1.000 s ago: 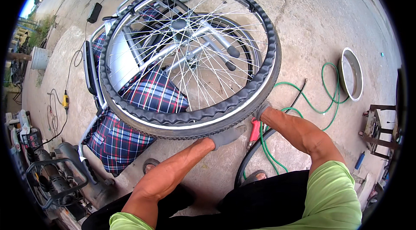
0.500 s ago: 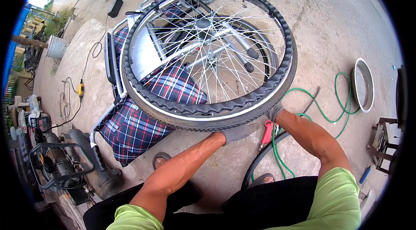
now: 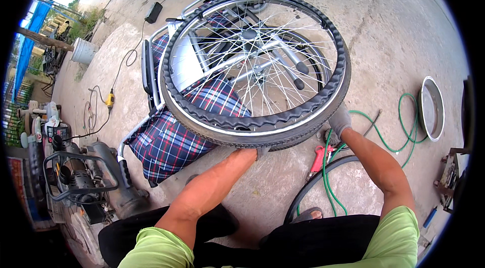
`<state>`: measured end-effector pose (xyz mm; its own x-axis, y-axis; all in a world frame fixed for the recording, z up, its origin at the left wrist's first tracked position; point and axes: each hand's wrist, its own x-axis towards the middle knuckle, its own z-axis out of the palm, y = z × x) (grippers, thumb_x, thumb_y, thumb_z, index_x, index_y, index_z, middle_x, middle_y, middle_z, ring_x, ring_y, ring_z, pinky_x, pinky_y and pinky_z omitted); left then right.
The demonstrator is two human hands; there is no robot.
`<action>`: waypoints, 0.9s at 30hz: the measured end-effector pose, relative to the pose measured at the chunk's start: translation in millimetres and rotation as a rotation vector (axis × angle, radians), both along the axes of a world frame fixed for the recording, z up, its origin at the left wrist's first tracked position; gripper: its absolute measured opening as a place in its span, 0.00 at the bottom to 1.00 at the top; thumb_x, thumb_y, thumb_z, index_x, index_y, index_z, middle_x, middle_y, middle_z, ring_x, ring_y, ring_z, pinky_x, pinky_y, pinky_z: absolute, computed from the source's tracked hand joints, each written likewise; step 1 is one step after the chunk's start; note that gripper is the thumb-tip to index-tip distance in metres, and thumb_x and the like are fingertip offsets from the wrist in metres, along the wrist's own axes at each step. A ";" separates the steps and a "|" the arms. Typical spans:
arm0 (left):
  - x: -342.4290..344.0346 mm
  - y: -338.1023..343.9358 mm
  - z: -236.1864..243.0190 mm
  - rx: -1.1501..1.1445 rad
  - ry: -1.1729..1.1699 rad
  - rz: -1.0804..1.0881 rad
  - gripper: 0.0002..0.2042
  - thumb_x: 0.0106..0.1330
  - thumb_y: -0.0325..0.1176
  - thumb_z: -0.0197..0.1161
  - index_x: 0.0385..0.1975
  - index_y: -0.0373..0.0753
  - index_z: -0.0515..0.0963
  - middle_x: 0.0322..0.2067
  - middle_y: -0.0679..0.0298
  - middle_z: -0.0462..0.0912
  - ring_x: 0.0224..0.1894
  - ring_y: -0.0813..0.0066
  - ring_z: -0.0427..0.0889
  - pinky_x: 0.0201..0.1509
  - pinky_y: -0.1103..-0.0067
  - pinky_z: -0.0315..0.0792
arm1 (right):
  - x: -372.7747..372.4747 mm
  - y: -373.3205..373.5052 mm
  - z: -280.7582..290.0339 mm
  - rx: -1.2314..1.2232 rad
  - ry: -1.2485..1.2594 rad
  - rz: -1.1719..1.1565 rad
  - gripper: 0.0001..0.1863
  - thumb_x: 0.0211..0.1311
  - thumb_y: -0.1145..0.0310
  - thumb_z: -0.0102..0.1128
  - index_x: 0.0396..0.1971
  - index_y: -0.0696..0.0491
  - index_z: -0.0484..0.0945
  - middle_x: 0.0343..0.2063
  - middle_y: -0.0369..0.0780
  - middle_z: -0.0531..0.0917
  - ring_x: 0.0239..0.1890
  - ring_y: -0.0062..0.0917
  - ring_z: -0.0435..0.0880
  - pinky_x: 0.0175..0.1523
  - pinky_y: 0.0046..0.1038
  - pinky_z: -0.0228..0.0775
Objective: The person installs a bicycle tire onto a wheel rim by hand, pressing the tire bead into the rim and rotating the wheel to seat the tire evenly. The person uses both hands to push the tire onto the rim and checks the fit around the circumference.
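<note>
A wheelchair lies on its side, its large spoked wheel (image 3: 249,34) facing up. Around this wheel runs a black knobby tyre (image 3: 222,140), with a wavy black hand ring (image 3: 227,120) inside it. My left hand (image 3: 262,153), in a grey glove, reaches under the near edge of the tyre; its fingers are hidden there. At the near right edge, my gloved right hand (image 3: 341,119) is closed on the side of the tyre, fingertips out of sight behind it. The plaid seat cloth (image 3: 174,136) spreads out below the wheel on the left.
An air compressor (image 3: 113,179) stands at the left. On the concrete lie a red air gun (image 3: 318,159), a green hose (image 3: 328,187) and a black tube (image 3: 308,182). A metal basin (image 3: 431,109) is at the right, a yellow tool (image 3: 109,99) with a cord at the left.
My left hand has slid further under the tyre, where its flat fingers showed before. My right hand has moved up along the tyre's right side. The whole view has shifted a little.
</note>
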<state>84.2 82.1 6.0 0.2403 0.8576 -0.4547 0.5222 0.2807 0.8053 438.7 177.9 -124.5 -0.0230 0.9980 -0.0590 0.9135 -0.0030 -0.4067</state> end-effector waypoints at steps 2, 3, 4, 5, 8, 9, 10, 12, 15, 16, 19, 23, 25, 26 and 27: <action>-24.3 -10.6 3.8 -0.039 0.064 0.053 0.20 0.70 0.44 0.58 0.55 0.37 0.76 0.52 0.52 0.79 0.53 0.62 0.77 0.56 0.70 0.69 | -55.6 -2.0 86.9 0.151 -0.114 0.158 0.19 0.55 0.62 0.62 0.45 0.57 0.79 0.40 0.51 0.84 0.46 0.48 0.81 0.55 0.44 0.72; -20.0 -7.1 9.1 -0.044 0.065 0.044 0.19 0.70 0.43 0.58 0.54 0.37 0.76 0.51 0.53 0.80 0.52 0.62 0.77 0.55 0.70 0.70 | -61.5 -5.0 118.6 0.141 -0.064 0.259 0.19 0.53 0.63 0.63 0.44 0.56 0.80 0.40 0.51 0.83 0.47 0.48 0.81 0.55 0.43 0.72; -16.8 -5.0 12.4 -0.055 0.067 0.034 0.19 0.70 0.42 0.59 0.54 0.37 0.77 0.51 0.53 0.80 0.51 0.63 0.78 0.54 0.70 0.71 | -69.7 -9.9 140.5 0.124 -0.009 0.363 0.18 0.51 0.64 0.64 0.43 0.55 0.80 0.40 0.50 0.83 0.47 0.47 0.80 0.55 0.43 0.71; -17.9 -4.0 18.2 -0.056 0.076 0.015 0.18 0.70 0.42 0.59 0.53 0.38 0.77 0.50 0.54 0.81 0.51 0.63 0.78 0.53 0.70 0.71 | -81.8 -18.1 158.3 0.100 0.053 0.468 0.18 0.49 0.64 0.65 0.41 0.54 0.81 0.40 0.50 0.82 0.47 0.47 0.79 0.56 0.43 0.70; -17.3 -0.2 32.4 0.115 0.039 -0.103 0.15 0.70 0.39 0.60 0.51 0.38 0.79 0.47 0.55 0.83 0.48 0.65 0.80 0.50 0.71 0.73 | -116.9 -50.2 172.5 0.097 0.298 0.778 0.24 0.48 0.56 0.70 0.44 0.54 0.81 0.46 0.51 0.80 0.52 0.48 0.78 0.59 0.44 0.68; -15.4 -1.8 35.6 0.353 -0.018 -0.196 0.13 0.69 0.38 0.60 0.48 0.38 0.79 0.43 0.56 0.83 0.45 0.63 0.79 0.48 0.69 0.72 | -122.5 -57.6 174.6 0.141 0.304 0.813 0.26 0.47 0.54 0.71 0.44 0.54 0.81 0.47 0.50 0.81 0.53 0.48 0.77 0.61 0.44 0.68; -20.4 -5.2 42.2 0.603 -0.043 -0.266 0.11 0.69 0.37 0.60 0.45 0.38 0.79 0.39 0.56 0.83 0.41 0.62 0.79 0.45 0.67 0.71 | -133.2 -61.5 181.9 0.192 0.321 0.857 0.27 0.46 0.53 0.71 0.44 0.55 0.81 0.47 0.50 0.81 0.54 0.48 0.77 0.62 0.44 0.67; -39.7 -4.5 43.6 0.388 0.152 -0.417 0.20 0.67 0.41 0.62 0.55 0.38 0.75 0.50 0.52 0.80 0.52 0.58 0.78 0.56 0.67 0.70 | -136.6 -61.3 180.6 0.124 0.246 0.937 0.29 0.45 0.51 0.72 0.45 0.55 0.81 0.48 0.50 0.81 0.55 0.49 0.77 0.62 0.44 0.67; -48.0 -13.4 74.2 0.388 0.364 -0.588 0.34 0.65 0.47 0.63 0.68 0.37 0.64 0.66 0.46 0.67 0.67 0.52 0.67 0.71 0.66 0.61 | -138.2 -68.9 172.7 0.110 0.160 0.980 0.32 0.44 0.50 0.73 0.46 0.56 0.81 0.50 0.50 0.80 0.56 0.49 0.77 0.63 0.45 0.66; -52.5 -17.3 70.5 0.394 0.392 -0.613 0.34 0.65 0.47 0.64 0.68 0.37 0.64 0.66 0.46 0.66 0.67 0.51 0.66 0.71 0.65 0.60 | -143.2 -72.9 169.4 0.122 0.141 0.989 0.32 0.44 0.50 0.73 0.46 0.57 0.81 0.50 0.50 0.80 0.56 0.49 0.77 0.63 0.45 0.66; -63.5 -26.9 54.9 0.431 0.470 -0.689 0.35 0.63 0.47 0.65 0.68 0.37 0.64 0.66 0.44 0.65 0.68 0.48 0.65 0.71 0.64 0.60 | -159.1 -82.9 163.8 0.054 0.164 0.969 0.33 0.42 0.54 0.75 0.48 0.57 0.80 0.52 0.51 0.79 0.58 0.49 0.76 0.64 0.45 0.65; -80.0 -31.5 39.9 0.570 0.551 -0.726 0.34 0.59 0.41 0.65 0.66 0.36 0.65 0.64 0.43 0.66 0.68 0.45 0.65 0.71 0.63 0.60 | -167.3 -79.2 185.2 -0.111 0.176 0.952 0.39 0.41 0.61 0.77 0.58 0.54 0.74 0.57 0.51 0.75 0.61 0.48 0.73 0.66 0.42 0.64; -77.4 -29.7 39.0 0.500 0.567 -0.724 0.34 0.59 0.41 0.65 0.66 0.37 0.66 0.64 0.42 0.67 0.67 0.45 0.65 0.70 0.63 0.60 | -167.1 -74.4 191.0 -0.195 0.169 0.921 0.39 0.41 0.60 0.76 0.59 0.51 0.75 0.58 0.50 0.76 0.62 0.47 0.73 0.66 0.42 0.64; -76.6 -27.4 40.8 0.465 0.578 -0.721 0.34 0.59 0.41 0.65 0.66 0.37 0.66 0.64 0.42 0.67 0.67 0.45 0.65 0.70 0.63 0.61 | -167.4 -71.0 197.1 -0.204 0.124 0.959 0.36 0.44 0.56 0.74 0.58 0.51 0.76 0.56 0.49 0.78 0.60 0.46 0.75 0.64 0.41 0.67; -77.4 -24.3 42.4 0.464 0.586 -0.734 0.35 0.57 0.41 0.65 0.66 0.36 0.66 0.63 0.42 0.67 0.66 0.45 0.66 0.69 0.62 0.62 | -167.8 -66.9 204.2 -0.211 0.078 0.996 0.34 0.47 0.52 0.71 0.56 0.51 0.77 0.54 0.49 0.80 0.58 0.45 0.77 0.62 0.40 0.69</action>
<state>6.8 57.8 48.4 0.6208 0.7103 -0.3317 0.7824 -0.5350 0.3188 270.9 111.0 79.8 -0.8482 0.4927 -0.1944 0.5111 0.6649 -0.5447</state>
